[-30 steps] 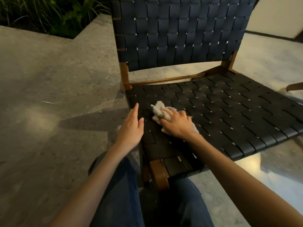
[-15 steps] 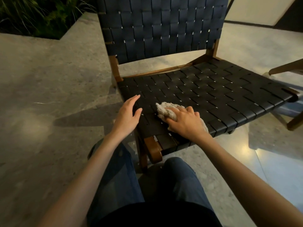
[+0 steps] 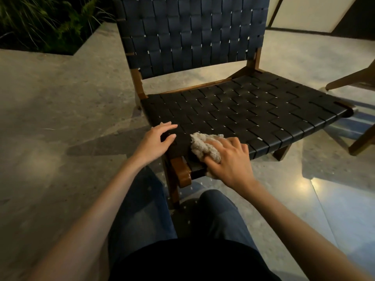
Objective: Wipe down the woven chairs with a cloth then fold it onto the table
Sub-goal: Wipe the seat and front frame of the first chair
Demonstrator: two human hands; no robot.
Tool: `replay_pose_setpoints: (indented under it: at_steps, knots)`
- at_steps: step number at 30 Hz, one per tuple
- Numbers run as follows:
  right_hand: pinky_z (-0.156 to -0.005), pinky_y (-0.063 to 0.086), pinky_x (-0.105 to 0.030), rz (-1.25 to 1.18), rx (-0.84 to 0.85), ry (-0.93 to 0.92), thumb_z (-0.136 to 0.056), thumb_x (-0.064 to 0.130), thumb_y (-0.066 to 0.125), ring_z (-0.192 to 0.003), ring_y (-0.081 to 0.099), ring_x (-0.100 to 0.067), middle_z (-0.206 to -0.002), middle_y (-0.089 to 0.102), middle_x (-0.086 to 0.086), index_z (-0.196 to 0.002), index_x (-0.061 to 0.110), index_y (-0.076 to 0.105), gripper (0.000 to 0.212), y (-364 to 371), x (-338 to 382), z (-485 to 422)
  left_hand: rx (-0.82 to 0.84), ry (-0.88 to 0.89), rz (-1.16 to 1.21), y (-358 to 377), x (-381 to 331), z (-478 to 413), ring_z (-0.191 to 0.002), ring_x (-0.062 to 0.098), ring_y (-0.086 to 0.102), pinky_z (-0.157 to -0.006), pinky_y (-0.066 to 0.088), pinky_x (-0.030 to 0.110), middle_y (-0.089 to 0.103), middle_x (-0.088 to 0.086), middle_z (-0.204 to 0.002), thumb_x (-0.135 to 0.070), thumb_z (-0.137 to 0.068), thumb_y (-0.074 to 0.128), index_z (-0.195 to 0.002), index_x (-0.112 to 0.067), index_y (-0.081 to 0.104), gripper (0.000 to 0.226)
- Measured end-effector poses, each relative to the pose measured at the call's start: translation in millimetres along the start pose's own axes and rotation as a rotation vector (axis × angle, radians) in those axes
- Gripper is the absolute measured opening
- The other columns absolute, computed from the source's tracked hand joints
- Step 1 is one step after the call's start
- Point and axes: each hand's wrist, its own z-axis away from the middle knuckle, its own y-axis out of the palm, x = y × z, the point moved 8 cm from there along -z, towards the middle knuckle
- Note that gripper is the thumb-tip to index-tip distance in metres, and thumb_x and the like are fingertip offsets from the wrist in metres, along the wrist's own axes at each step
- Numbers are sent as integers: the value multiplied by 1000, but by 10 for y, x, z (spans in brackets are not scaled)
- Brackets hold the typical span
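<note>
A low chair with a dark woven seat (image 3: 253,110), a woven back and a brown wooden frame stands in front of me. A crumpled off-white cloth (image 3: 203,146) lies on the seat's near front corner. My right hand (image 3: 229,161) covers the cloth and holds it against the weave at the seat's front edge, fingers curled over it. To its left, my left hand (image 3: 157,139) rests on the seat's left front corner with fingers relaxed and spread, holding nothing.
The wooden frame of a second chair (image 3: 357,82) reaches in at the right edge. Grey stone floor (image 3: 60,159) surrounds the chair. A planter with green leaves (image 3: 40,21) fills the top left. My knees in blue jeans (image 3: 142,209) are close below the seat.
My right hand has dragged the cloth toward me, from the seat's surface to its front edge. My left hand has stayed by the left corner. My view has pulled back.
</note>
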Motion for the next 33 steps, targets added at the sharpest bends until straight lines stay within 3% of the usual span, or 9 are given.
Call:
replay_pose_setpoints:
  at_steps: [6,9,12,15,19,22,25,31,33]
  knots:
    - [-94,25,-39,-178,-65,-112,-84,57,35,-118,39,-22,-124,54,4,-127,41,47,47,26,397,241,-49,6,54,-26,-93,118,-136,13,34,-108,26,25,43,1,-145,-14,-97,49,-133,-18,52,36]
    - [-96,20,-38,-178,-72,-244,-89,68,26,-126,31,-22,-139,41,8,-138,51,32,52,58,721,433,-77,-24,110,-144,-48,244,-133,10,37,-106,31,24,44,1,-144,-11,-97,47,-133,-17,51,37]
    - [-105,18,-47,-160,-63,-301,-92,65,17,-137,21,-26,-154,26,9,-142,53,26,52,38,807,449,-108,-50,148,-292,30,413,-124,-3,37,-97,31,11,46,-4,-142,-13,-98,46,-134,-20,51,37]
    - [-109,22,-55,-72,-47,-591,-96,51,33,-136,29,-31,-149,37,2,-134,44,46,41,40,971,318,-131,-85,208,-417,94,538,-128,3,38,-94,33,11,46,-3,-141,-13,-99,45,-135,-19,50,37]
    - [-94,39,-48,21,-209,-923,-87,41,62,-120,49,-36,-128,58,-10,-108,24,69,28,118,1082,269,-185,-118,233,-510,99,599,-133,14,39,-98,34,18,46,0,-141,-11,-99,44,-133,-16,52,35]
    - [-74,46,-41,17,-465,-828,-83,35,70,-96,61,-31,-109,67,-13,-97,20,72,21,143,1037,349,-193,-103,225,-506,57,619,-132,13,40,-97,34,15,48,0,-140,-11,-99,44,-133,-16,52,35]
    - [-67,41,-35,-65,-622,-662,-82,36,72,-80,60,-24,-96,68,-10,-100,21,64,25,121,1008,386,-190,-93,216,-490,21,626,-132,12,40,-99,33,17,47,-1,-140,-11,-99,44,-133,-17,51,35]
    - [-75,37,-35,-315,-675,-217,-89,46,56,-88,53,-21,-98,63,-5,-93,21,70,29,96,929,377,-203,-99,184,-539,-73,559,-133,15,40,-101,33,18,48,1,-141,-11,-99,43,-133,-15,52,35]
    - [-80,36,-37,-294,-724,-238,-90,45,57,-92,51,-22,-105,59,-4,-98,24,65,25,127,949,432,-201,-92,167,-542,-99,555,-133,14,40,-100,33,18,48,0,-141,-12,-100,42,-133,-16,52,35]
